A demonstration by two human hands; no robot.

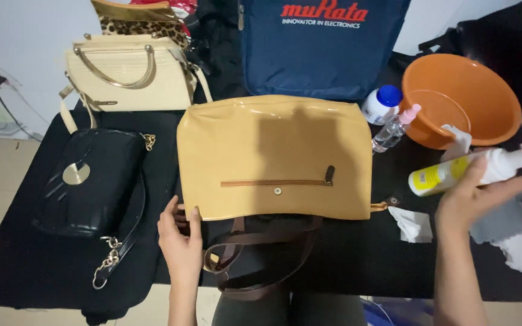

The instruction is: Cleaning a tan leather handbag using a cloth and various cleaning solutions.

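Observation:
A glossy tan handbag (273, 145) lies flat in the middle of the black-covered table (345, 259), zip pocket up, brown straps (261, 265) hanging toward me. My left hand (181, 238) rests on the bag's near left corner, fingers on its edge. My right hand (484, 193) holds a yellow-and-white pump bottle (454, 172) on its side above the table's right part, next to an orange basin (460, 96).
A black handbag with a chain (89, 181) lies at left, a cream handbag (128, 72) behind it, a navy bag (321, 45) at the back. A small white jar (380, 104), a clear spray bottle (394, 128) and crumpled tissues and cloths (415, 224) lie at right.

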